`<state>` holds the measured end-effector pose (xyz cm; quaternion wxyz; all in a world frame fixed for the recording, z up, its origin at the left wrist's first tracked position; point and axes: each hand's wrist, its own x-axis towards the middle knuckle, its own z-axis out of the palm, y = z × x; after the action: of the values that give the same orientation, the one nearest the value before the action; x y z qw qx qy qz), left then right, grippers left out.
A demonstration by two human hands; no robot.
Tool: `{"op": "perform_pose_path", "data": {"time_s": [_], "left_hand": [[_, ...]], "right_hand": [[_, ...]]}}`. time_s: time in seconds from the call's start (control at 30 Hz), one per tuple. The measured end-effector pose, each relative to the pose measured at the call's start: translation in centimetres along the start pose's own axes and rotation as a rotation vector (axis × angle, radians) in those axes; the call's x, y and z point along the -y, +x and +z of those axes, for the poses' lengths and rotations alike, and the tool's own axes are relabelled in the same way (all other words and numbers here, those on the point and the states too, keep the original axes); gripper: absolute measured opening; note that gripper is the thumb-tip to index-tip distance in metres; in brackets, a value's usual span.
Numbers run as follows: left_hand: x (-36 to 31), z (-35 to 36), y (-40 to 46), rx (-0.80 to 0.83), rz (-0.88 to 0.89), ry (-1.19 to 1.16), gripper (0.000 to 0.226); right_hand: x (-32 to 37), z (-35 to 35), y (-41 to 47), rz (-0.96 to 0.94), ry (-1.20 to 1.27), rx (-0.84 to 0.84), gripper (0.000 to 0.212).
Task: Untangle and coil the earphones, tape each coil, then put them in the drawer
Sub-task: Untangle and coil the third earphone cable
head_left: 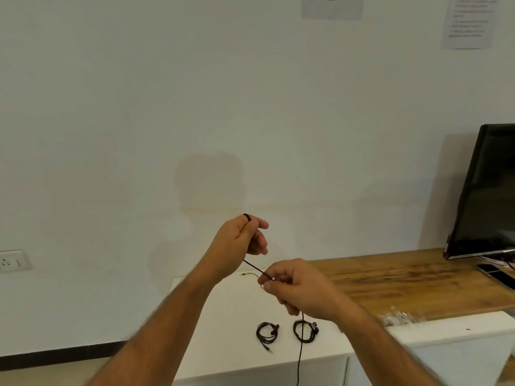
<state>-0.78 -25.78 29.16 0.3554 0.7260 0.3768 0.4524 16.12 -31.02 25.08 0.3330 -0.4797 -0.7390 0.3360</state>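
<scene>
My left hand (241,240) is raised above the white cabinet top (223,316), its fingers curled round one end of a black earphone cable (255,268); a small black loop shows above the index finger. The cable runs taut down to my right hand (295,288), which pinches it, and the rest hangs below that hand past the cabinet's front edge. A thin strand with a yellow-green tip lies on the cabinet between the hands. Two coiled black earphones lie on the cabinet top: one coil (267,332) on the left, another coil (305,331) on the right.
A wooden desk (404,282) stretches to the right with a dark monitor (490,190) and a phone (498,274) on it. A clear blurred item (398,319) lies at the desk's front edge. A wall socket (14,260) sits at the left.
</scene>
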Motion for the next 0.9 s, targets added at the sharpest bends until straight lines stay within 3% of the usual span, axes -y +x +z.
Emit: {"op": "perform_pose_path", "data": {"time_s": [0.2, 0.3, 0.4, 0.6, 0.73, 0.9], "left_hand": [[1.2, 1.1, -1.2, 0.185, -0.053, 0.373, 0.030], [1.1, 1.5, -2.0, 0.251, -0.164, 0.098, 0.037], [0.8, 1.6, -2.6, 0.320, -0.276, -0.217, 0.044], [-0.5, 1.7, -3.1, 0.447, -0.463, -0.584, 0.035], [-1.0, 2.1, -3.2, 0.474, -0.488, -0.695, 0.031], [-1.6, 2.5, -3.3, 0.449, -0.445, -0.728, 0.031]], "right_hand": [[1.5, -2.1, 0.8, -0.150, -0.427, -0.232, 0.010], [1.8, -3.4, 1.3, -0.194, -0.473, -0.291, 0.006], [1.7, -4.2, 1.7, -0.234, -0.335, -0.300, 0.003], [1.1, -4.2, 2.2, -0.289, -0.019, -0.277, 0.014], [0.6, -3.8, 2.5, -0.277, 0.226, -0.271, 0.021], [-0.2, -2.8, 2.5, -0.240, 0.434, -0.283, 0.008]]}}
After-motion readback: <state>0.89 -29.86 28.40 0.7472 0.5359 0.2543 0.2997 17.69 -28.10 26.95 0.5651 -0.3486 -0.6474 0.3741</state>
